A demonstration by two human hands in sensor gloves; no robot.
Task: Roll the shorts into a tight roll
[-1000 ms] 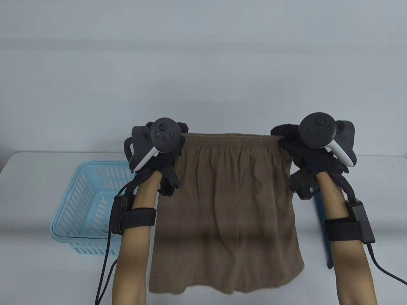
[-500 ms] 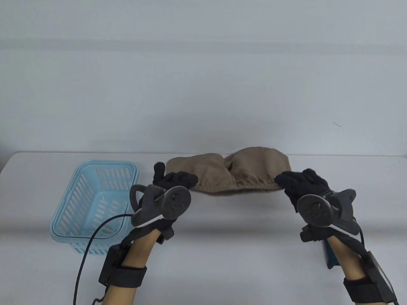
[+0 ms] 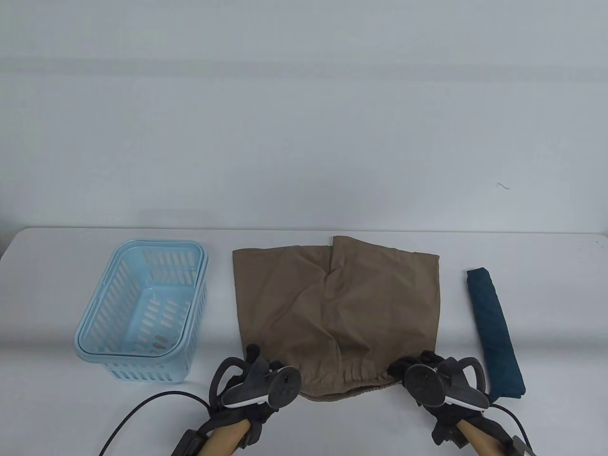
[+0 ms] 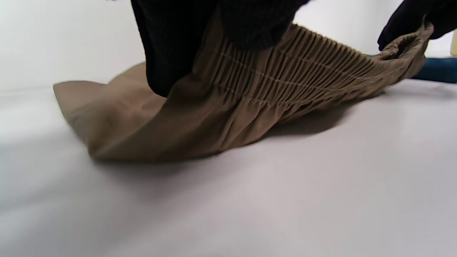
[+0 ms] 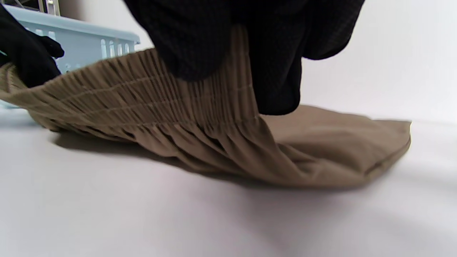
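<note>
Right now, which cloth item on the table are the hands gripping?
The brown shorts, pinched at the waistband by both hands; the folded dark blue cloth lies untouched on the right.

The brown fabric shorts (image 3: 335, 313) cover the middle of the white table (image 3: 304, 427), with the gloved left hand (image 3: 259, 384) and right hand (image 3: 439, 382) at the two near corners of the waistband. A light blue slotted plastic basket (image 3: 142, 308) stands to the left, apart from the shorts, leaving a bare lane of table between them. A dark teal folded cloth (image 3: 494, 332) lies to the right, with another open strip beside the shorts. Bare tabletop runs along the near edge between the hands.
</note>
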